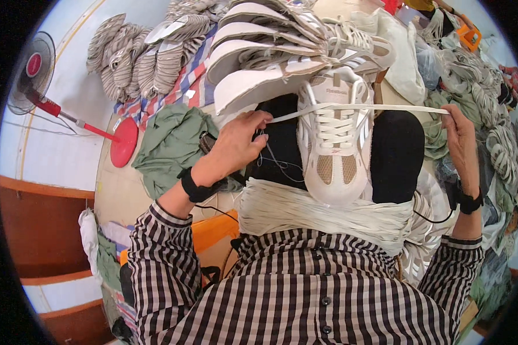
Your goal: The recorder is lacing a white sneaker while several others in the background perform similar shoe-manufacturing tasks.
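A cream and beige sneaker upper (pixel 335 179) rests on my black-trousered lap, its toe toward me. A flat cream shoelace (pixel 403 107) criss-crosses up its front, and the two free ends stretch out sideways from the top. My left hand (pixel 239 142) is closed in a pinch on the left end, beside the upper. Out to the right, my right hand (pixel 461 135) pinches the other end between thumb and fingers. A thick bundle of cream laces (pixel 322 213) lies across my lap under the toe. Thin loose threads (pixel 279 164) hang by my left hand.
Stacked shoe uppers (pixel 259 63) stand just beyond the laced one. Bundled uppers (pixel 149 54) lie on striped sheeting at the far left. Green cloth (pixel 172 141) and a red-based fan (pixel 124 144) are at left. Piled uppers and bags (pixel 460 75) line the right.
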Available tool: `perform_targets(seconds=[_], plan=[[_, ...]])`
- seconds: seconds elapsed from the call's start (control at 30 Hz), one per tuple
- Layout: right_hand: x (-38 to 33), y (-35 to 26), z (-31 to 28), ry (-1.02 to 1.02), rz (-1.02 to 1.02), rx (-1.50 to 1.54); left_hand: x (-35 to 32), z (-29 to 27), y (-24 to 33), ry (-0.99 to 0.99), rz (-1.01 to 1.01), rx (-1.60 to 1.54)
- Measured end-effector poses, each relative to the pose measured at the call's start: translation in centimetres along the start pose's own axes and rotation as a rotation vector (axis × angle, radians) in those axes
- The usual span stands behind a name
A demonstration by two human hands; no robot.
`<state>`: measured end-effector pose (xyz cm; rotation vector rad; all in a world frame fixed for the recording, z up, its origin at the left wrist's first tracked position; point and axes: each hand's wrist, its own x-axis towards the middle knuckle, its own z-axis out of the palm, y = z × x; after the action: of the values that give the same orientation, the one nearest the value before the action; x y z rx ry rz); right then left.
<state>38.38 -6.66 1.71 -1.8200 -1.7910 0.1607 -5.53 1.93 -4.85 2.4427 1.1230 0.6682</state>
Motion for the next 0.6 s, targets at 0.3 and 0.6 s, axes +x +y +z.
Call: perform_targets(seconds=[0.3, 0.6], plan=[[-0.5, 0.8, 0.2, 0.160, -0.083, -0.192, 1.4, -0.2, 2.0, 0.090, -0.037, -0.239], [-2.7, 6.2, -1.5, 0.212, -0.125, -0.545, 2.5, 0.3, 4.0, -0.068, -0.181, -0.318]])
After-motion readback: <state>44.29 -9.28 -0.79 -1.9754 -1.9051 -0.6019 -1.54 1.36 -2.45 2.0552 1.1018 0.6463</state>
